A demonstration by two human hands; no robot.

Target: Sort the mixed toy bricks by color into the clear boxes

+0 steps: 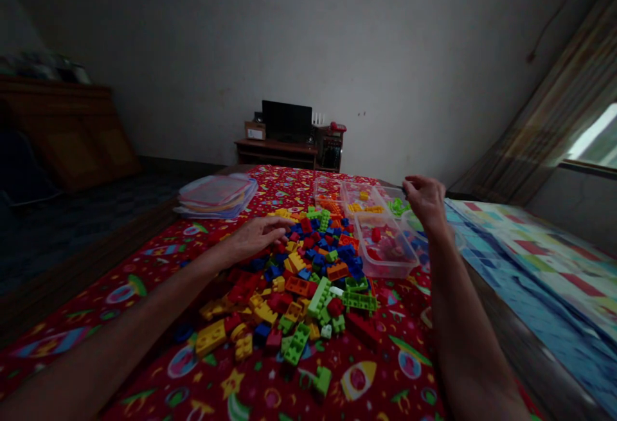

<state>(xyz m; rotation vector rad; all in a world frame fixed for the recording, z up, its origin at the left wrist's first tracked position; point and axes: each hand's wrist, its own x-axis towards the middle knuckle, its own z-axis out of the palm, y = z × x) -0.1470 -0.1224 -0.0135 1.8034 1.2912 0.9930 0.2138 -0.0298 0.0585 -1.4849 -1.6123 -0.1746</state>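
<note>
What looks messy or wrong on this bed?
Lots of colorful plastic building bricks are spilled in a big loose pile on the red rocket-print bedspread. It looks messy because they lie jumbled outside the clear plastic tub, which holds only some pieces.

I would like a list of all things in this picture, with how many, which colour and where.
plastic building bricks: many, red, blue, yellow, green, orange, heaped on bedsheet
clear plastic boxes: three, holding coloured bricks, right of heap
bedsheet: one, red with rocket print, under bricks
folded plastic sheets: one stack, pinkish, left of bricks
black screen: one, on far wooden cabinet
curtain: one, brown, right
left hand: one, open, over bricks
right hand: one, fingers curled, above boxes
</note>
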